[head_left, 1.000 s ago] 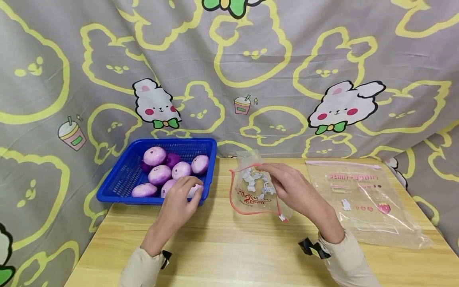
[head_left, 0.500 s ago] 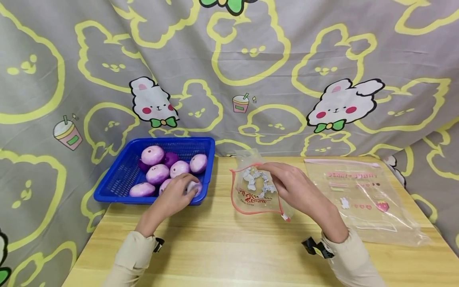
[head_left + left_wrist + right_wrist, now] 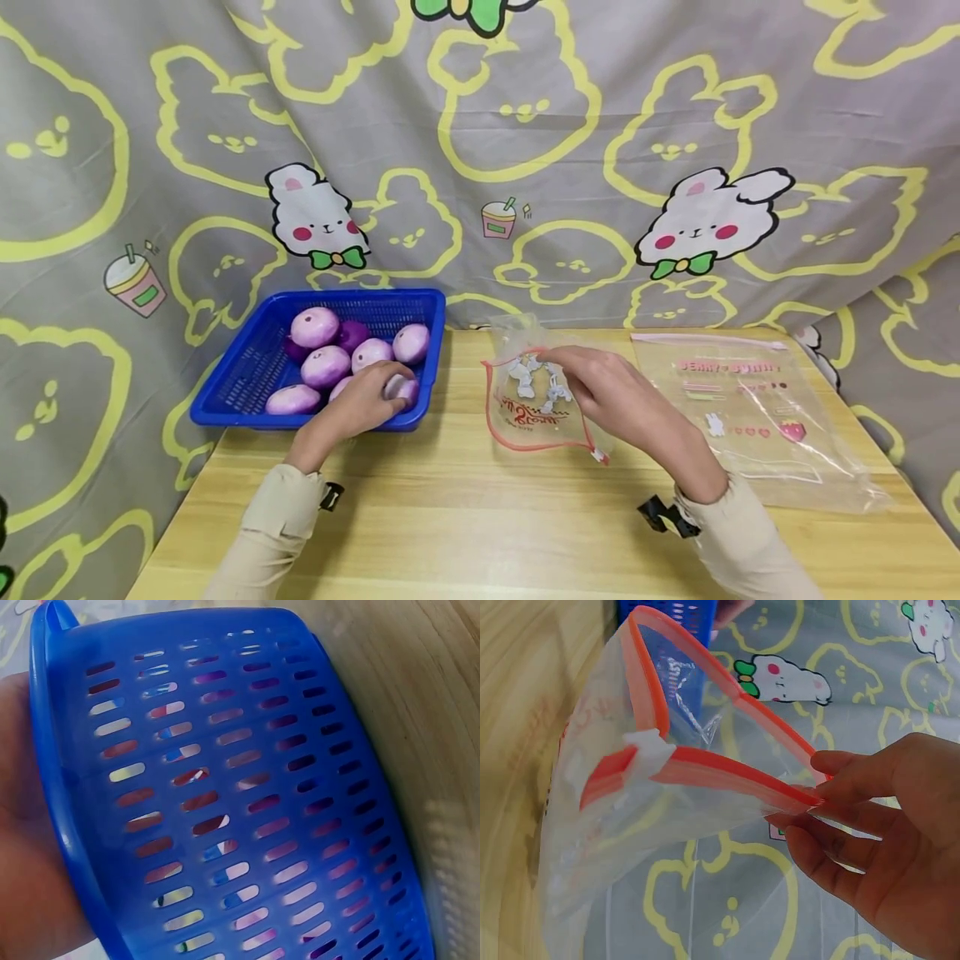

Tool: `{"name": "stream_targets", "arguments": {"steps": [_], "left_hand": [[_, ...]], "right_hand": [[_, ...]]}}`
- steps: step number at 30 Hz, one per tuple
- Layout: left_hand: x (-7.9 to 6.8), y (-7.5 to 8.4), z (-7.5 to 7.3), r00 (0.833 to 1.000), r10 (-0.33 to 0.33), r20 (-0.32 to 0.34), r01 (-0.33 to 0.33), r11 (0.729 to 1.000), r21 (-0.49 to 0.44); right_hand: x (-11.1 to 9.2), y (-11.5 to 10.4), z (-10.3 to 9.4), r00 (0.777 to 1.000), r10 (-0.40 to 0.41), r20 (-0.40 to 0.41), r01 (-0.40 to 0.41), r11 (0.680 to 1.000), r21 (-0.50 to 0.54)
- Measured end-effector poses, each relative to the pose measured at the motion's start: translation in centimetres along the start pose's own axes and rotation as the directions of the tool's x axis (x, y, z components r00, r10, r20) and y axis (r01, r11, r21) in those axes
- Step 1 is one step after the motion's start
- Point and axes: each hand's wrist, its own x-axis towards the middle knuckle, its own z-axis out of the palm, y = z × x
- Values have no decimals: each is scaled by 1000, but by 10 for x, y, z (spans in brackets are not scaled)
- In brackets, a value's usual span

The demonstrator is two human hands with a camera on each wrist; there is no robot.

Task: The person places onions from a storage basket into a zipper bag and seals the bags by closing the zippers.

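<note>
At the front right corner of a blue plastic basket (image 3: 232, 363), my left hand (image 3: 358, 403) has its fingers curled round a red onion (image 3: 405, 389). Several more purple-white onions (image 3: 326, 367) lie behind and left of it. In the left wrist view the slotted basket wall (image 3: 75, 772) hides the onion and most of the hand. My right hand (image 3: 626, 398) pinches the red-edged rim of a clear zip bag (image 3: 727, 771) between thumb and fingers. The bag's mouth gapes, and its white slider (image 3: 649, 754) sits on the red strip. Printed lettering marks the bag.
A larger clear zip bag (image 3: 757, 467) with pink printing lies flat on the right of the wooden table (image 3: 480, 533). Behind the table hangs a grey curtain (image 3: 420, 100) with yellow cartoon outlines. The basket stands at the table's back left.
My left hand has closed further round the front right onion, its wrist shifting left and lower. The right hand keeps hold of the bag rim. The view has drifted slightly.
</note>
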Motion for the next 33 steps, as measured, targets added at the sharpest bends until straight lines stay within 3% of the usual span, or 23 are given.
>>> {"name": "stream_targets", "arguments": {"steps": [14,19,24,33], "left_hand": [[4,1,3,997,-79,12,79,996,-36],[6,1,2,994,-104,27,105,994,-37],[7,1,3,991,-126,36,127,991,-36],[4,0,3,991,-133,13,134,990,-42]], "right_hand": [[-13,-15,-13,994,107,-11,-107,980,-168],[-3,-12,-16,996,81,30,-73,975,-208],[3,-3,-5,990,53,131,-27,980,-196],[17,7,11,973,-55,225,91,984,-155]]}}
